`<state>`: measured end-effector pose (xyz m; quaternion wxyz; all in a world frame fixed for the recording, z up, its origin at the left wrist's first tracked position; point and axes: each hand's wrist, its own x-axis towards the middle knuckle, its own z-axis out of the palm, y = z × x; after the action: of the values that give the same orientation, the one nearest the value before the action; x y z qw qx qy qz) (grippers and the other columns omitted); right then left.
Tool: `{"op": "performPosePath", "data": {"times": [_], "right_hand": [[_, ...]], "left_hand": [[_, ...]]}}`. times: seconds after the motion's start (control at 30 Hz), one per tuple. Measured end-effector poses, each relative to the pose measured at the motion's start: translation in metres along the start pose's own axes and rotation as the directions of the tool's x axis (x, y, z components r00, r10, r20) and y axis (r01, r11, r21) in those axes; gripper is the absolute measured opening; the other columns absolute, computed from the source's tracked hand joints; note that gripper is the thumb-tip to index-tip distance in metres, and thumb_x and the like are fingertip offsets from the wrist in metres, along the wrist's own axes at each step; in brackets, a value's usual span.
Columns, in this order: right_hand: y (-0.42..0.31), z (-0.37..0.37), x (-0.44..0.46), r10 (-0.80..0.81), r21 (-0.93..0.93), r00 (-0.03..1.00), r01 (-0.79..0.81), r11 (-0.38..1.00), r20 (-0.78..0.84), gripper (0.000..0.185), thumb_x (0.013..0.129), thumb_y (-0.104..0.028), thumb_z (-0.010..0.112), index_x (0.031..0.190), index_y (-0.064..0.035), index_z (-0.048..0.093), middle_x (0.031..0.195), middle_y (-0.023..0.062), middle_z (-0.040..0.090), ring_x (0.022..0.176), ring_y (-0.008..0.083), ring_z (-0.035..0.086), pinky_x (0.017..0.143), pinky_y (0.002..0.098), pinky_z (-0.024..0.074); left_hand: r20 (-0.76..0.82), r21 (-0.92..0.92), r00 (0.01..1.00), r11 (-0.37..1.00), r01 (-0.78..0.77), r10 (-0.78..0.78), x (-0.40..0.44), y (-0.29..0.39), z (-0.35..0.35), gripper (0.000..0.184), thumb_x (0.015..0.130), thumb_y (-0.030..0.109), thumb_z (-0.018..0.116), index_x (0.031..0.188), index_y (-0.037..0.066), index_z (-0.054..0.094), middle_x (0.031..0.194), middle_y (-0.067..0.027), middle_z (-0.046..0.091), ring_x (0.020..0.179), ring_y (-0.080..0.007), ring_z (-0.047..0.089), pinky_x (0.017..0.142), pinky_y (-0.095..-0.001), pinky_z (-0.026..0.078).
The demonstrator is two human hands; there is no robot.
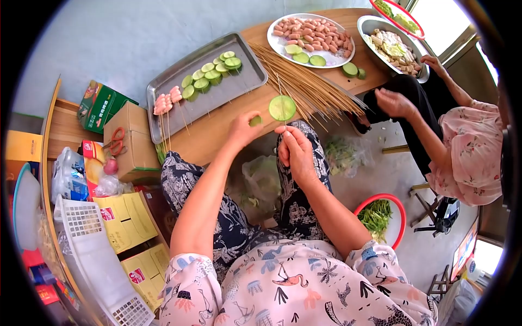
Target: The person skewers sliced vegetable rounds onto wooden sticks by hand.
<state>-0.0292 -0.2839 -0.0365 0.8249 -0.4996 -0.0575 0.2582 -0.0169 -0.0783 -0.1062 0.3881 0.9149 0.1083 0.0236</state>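
My right hand (296,149) pinches the lower end of a wooden skewer, which carries a round green slice (282,108) near its upper part. My left hand (246,128) is to the left of that slice, its fingers curled around a small green piece (255,121). Beyond them, a metal tray (163,84) bears skewered green slices (201,83) and skewers with pink sausages (163,104). Many bare skewers (304,81) lie fanned out on the wooden table (239,108). An oval plate (276,44) behind holds small sausages (312,32) and a few green slices.
At the right sits another person (470,144), hands near a metal bowl (365,26) of food. A red-rimmed basket (403,217) of greens stands low on the right. Boxes (126,223), scissors (116,141) and a white plastic basket (89,261) are on the left.
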Motion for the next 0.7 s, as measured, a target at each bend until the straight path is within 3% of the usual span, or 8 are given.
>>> {"op": "performPosePath", "data": {"times": [0.03, 0.07, 0.1, 0.17, 0.23, 0.4, 0.5, 0.7], "right_hand": [[-0.003, 0.000, -0.003, -0.006, 0.000, 1.000, 0.006, 1.000, 0.003, 0.020, 0.099, -0.014, 0.040, 0.105, -0.0007, 0.053, 0.054, -0.0015, 0.037, 0.043, 0.0073, 0.032, 0.041, 0.0210, 0.0271], [-0.007, 0.001, -0.008, -0.011, -0.028, 1.000, 0.012, 1.000, 0.015, 0.020, 0.099, -0.014, 0.040, 0.106, -0.0006, 0.053, 0.053, -0.0017, 0.037, 0.043, 0.0071, 0.032, 0.041, 0.0211, 0.0268], [-0.011, 0.004, -0.014, -0.012, -0.056, 0.999, 0.014, 0.998, 0.029, 0.020, 0.099, -0.014, 0.040, 0.106, -0.0005, 0.054, 0.053, -0.0020, 0.037, 0.043, 0.0069, 0.032, 0.040, 0.0211, 0.0266], [-0.028, 0.014, -0.033, 0.018, -0.065, 0.996, -0.013, 0.998, 0.086, 0.021, 0.099, -0.014, 0.040, 0.106, -0.0001, 0.054, 0.051, -0.0030, 0.038, 0.041, 0.0053, 0.031, 0.040, 0.0204, 0.0241], [-0.043, 0.028, -0.055, 0.078, -0.136, 0.986, -0.058, 0.989, 0.150, 0.022, 0.099, -0.015, 0.040, 0.106, -0.0003, 0.055, 0.050, -0.0042, 0.037, 0.040, 0.0046, 0.029, 0.039, 0.0199, 0.0234], [-0.052, 0.059, -0.090, 0.212, -0.286, 0.913, -0.112, 0.952, 0.348, 0.024, 0.099, -0.018, 0.042, 0.107, -0.0013, 0.058, 0.052, -0.0073, 0.037, 0.042, 0.0011, 0.029, 0.042, 0.0185, 0.0209], [-0.048, 0.073, -0.094, 0.258, -0.330, 0.889, -0.131, 0.935, 0.377, 0.025, 0.099, -0.018, 0.042, 0.107, -0.0010, 0.058, 0.052, -0.0077, 0.037, 0.043, 0.0008, 0.029, 0.042, 0.0182, 0.0211], [-0.036, 0.092, -0.095, 0.350, -0.391, 0.864, -0.200, 0.898, 0.361, 0.025, 0.099, -0.019, 0.043, 0.106, -0.0020, 0.060, 0.052, -0.0082, 0.037, 0.043, 0.0006, 0.028, 0.041, 0.0180, 0.0209]], "left_hand": [[-0.004, 0.002, 1.000, 1.000, -0.004, 0.004, -0.001, 0.009, -0.014, 0.034, 0.083, 0.014, 0.058, 0.117, 0.014, 0.059, 0.107, -0.0124, 0.061, 0.087, -0.0309, 0.061, 0.072, -0.0386, 0.051], [0.047, -0.403, 0.994, 0.908, 0.111, -0.101, -0.006, 0.029, -0.039, 0.034, 0.088, 0.022, 0.051, 0.121, 0.012, 0.056, 0.106, -0.0112, 0.063, 0.083, -0.0253, 0.061, 0.068, -0.0347, 0.050], [0.133, -0.731, 0.975, 0.647, 0.217, -0.177, -0.013, 0.045, -0.064, 0.038, 0.093, 0.029, 0.043, 0.124, 0.010, 0.054, 0.105, -0.0100, 0.064, 0.079, -0.0197, 0.061, 0.065, -0.0308, 0.049], [0.162, -0.929, 0.986, 0.331, 0.165, -0.038, -0.024, 0.056, -0.102, 0.048, 0.096, 0.038, 0.030, 0.125, 0.006, 0.051, 0.105, -0.0122, 0.063, 0.076, -0.0187, 0.059, 0.058, -0.0269, 0.044], [0.103, -0.991, 0.994, 0.088, 0.105, -0.027, -0.039, 0.065, -0.130, 0.049, 0.097, 0.041, 0.032, 0.123, 0.005, 0.051, 0.100, -0.0145, 0.062, 0.071, -0.0195, 0.056, 0.053, -0.0267, 0.041], [0.003, -0.990, 1.000, -0.137, 0.006, 0.019, -0.068, 0.051, -0.150, 0.053, 0.094, 0.049, 0.041, 0.116, 0.003, 0.055, 0.089, -0.0135, 0.060, 0.064, -0.0198, 0.050, 0.053, -0.0277, 0.040], [0.014, -0.970, 0.996, -0.243, -0.009, -0.091, -0.077, 0.036, -0.137, 0.064, 0.096, 0.053, 0.028, 0.114, -0.003, 0.054, 0.086, -0.0153, 0.059, 0.065, -0.0219, 0.051, 0.053, -0.0299, 0.040], [-0.027, -0.925, 0.991, -0.372, -0.076, -0.135, -0.088, 0.024, -0.136, 0.065, 0.096, 0.050, 0.029, 0.112, -0.007, 0.053, 0.092, -0.0166, 0.059, 0.076, -0.0250, 0.055, 0.065, -0.0324, 0.047]]}}
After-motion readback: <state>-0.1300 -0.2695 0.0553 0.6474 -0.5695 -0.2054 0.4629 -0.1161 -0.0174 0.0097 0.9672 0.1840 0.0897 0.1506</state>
